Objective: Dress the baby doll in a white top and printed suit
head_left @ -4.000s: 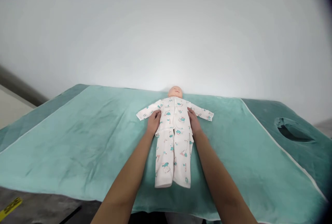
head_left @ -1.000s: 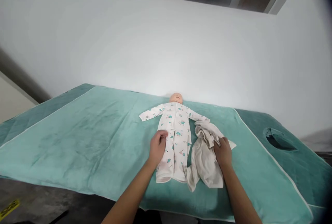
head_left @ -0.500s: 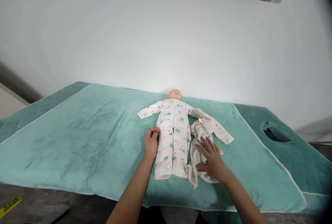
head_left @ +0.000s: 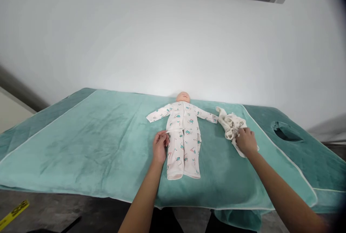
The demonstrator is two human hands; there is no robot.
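A baby doll (head_left: 183, 97) lies on its back, its head toward the wall. It wears a white printed top (head_left: 178, 117) with both sleeves spread out, and matching trousers (head_left: 175, 157) cover its legs. My left hand (head_left: 160, 146) is closed at the doll's left-side waist in view, its fingertips pinching the edge of the top's hem. Off to the right, my right hand (head_left: 246, 141) is closed on a crumpled cream baby garment (head_left: 231, 125), bunched beyond the end of the doll's sleeve. The fingertips of that hand are hidden in the cloth.
A green plush cover (head_left: 89, 146) lies over the padded bed. At the bed's right end is a dark face hole (head_left: 287, 132). A white wall (head_left: 173, 45) rises along the far edge. Yellow tape (head_left: 14, 214) marks the floor at lower left.
My right hand has gone from spread over the cream garment to gripping it, and has moved it right and away, off the doll's side. My left hand stays at the waist.
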